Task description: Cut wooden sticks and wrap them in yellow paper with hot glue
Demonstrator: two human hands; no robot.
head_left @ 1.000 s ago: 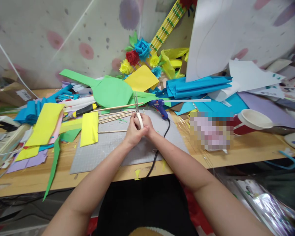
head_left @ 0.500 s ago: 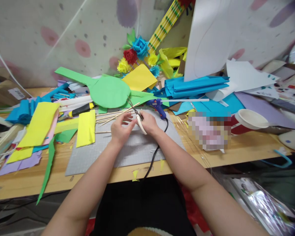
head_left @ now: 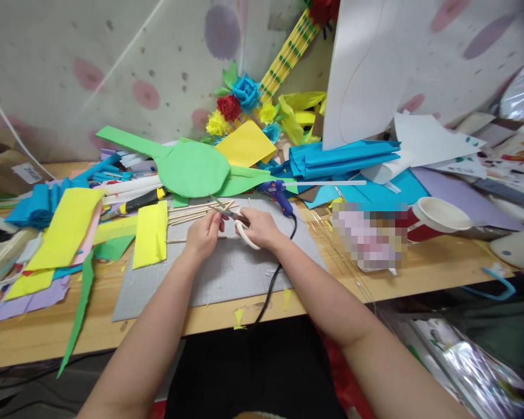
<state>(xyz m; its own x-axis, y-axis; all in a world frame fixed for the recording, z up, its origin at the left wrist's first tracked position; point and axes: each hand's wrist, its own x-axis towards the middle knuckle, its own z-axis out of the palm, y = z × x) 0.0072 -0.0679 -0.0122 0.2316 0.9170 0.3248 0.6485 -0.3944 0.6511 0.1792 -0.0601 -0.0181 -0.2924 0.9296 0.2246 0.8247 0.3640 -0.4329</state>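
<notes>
White-handled scissors (head_left: 230, 213) above the mat (head_left: 227, 276) look stiff, light and best taken by the handle (head_left: 246, 237), where the right hand (head_left: 261, 227) grips; whether the left hand (head_left: 203, 234) pinches anything is unclear.

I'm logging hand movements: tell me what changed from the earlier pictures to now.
The left hand came away from the white-handled metal scissors, moving left; it now sits by their blades, its grip unclear. The right hand kept hold, swinging the blades leftward. The blue plastic glue gun and flat green paper shape stayed put.
</notes>
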